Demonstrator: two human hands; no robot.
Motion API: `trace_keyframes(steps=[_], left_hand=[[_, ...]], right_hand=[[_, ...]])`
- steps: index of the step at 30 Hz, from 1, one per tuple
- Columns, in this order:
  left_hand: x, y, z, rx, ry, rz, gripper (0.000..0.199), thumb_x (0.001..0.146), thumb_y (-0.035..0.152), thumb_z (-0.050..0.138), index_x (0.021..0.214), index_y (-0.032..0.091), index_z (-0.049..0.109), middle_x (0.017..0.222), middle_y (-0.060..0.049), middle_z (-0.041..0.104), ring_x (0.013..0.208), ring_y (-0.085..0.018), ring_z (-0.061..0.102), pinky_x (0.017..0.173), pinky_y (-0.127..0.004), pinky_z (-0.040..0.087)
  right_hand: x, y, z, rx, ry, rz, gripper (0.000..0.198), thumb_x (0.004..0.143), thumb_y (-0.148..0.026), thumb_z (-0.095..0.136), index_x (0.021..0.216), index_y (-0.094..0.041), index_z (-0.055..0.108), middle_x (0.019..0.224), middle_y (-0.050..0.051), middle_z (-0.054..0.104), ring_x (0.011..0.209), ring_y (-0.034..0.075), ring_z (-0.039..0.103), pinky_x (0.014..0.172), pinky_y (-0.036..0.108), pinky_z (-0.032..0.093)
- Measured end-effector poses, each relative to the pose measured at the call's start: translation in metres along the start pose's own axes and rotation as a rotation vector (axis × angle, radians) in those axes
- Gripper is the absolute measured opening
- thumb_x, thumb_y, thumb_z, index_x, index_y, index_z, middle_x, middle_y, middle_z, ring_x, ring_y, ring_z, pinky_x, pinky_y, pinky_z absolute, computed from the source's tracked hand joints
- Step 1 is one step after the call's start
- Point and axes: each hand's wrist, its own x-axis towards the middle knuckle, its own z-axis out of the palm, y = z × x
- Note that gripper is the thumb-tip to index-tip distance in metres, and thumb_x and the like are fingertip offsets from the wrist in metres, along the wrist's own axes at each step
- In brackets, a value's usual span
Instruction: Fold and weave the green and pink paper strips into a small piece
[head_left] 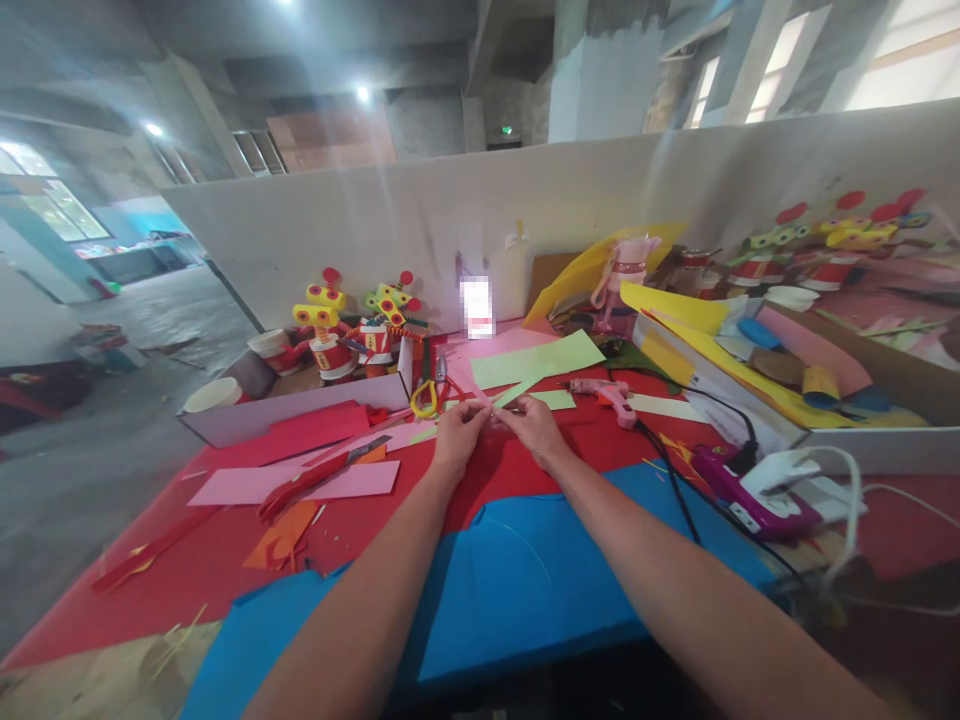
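Observation:
Both hands meet over the red-covered table, fingertips almost touching. My left hand (459,432) is closed in a pinch on a narrow pink paper strip (474,386). A light green paper strip (519,389) runs from the closed fingers of my right hand (537,428). Where the two strips come together, the fingers partly hide them. Just beyond lie a wide light green sheet (544,361) and pink paper (499,344). Yellow-handled scissors (424,399) rest left of the hands, and a pink glue gun (611,398) lies to the right.
Paper robot figures (321,325) stand in a low box (300,402) at left. A utility knife (367,449) lies near pink strips (232,486). At right are a purple power strip (754,490), cables and a white box (712,390) of paper pieces. Blue sheets (517,590) cover the front edge.

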Motion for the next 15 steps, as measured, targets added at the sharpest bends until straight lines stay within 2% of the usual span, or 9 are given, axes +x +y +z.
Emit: trace_keyframes(steps=[8,11,15], left_hand=[[-0.0013,0.0017,0.0012,-0.125,-0.003,-0.017,0.025,0.064,0.039,0.077,0.07,0.016,0.069,0.066,-0.003,0.068,0.059,-0.014,0.059,0.061,-0.026,0.045],[-0.0014,0.002,0.0014,-0.089,0.013,-0.002,0.025,0.064,0.039,0.077,0.068,0.016,0.069,0.064,-0.002,0.067,0.058,-0.013,0.057,0.059,-0.025,0.044],[-0.0035,0.0055,0.0024,-0.147,-0.019,-0.032,0.029,0.063,0.042,0.079,0.072,0.015,0.071,0.065,-0.002,0.069,0.057,-0.014,0.059,0.057,-0.025,0.045]], right_hand=[[0.0008,0.0019,-0.0016,-0.001,-0.069,0.017,0.032,0.058,-0.047,0.079,0.07,-0.018,0.071,0.067,0.004,0.073,0.065,0.022,0.07,0.073,0.038,0.059],[-0.0008,-0.0006,-0.001,-0.025,-0.038,0.03,0.034,0.057,-0.048,0.079,0.069,-0.017,0.071,0.065,0.005,0.072,0.064,0.022,0.07,0.071,0.037,0.059],[-0.0038,-0.0035,0.0017,0.012,0.007,0.013,0.034,0.056,-0.047,0.079,0.069,-0.017,0.069,0.065,0.004,0.072,0.063,0.022,0.07,0.07,0.036,0.059]])
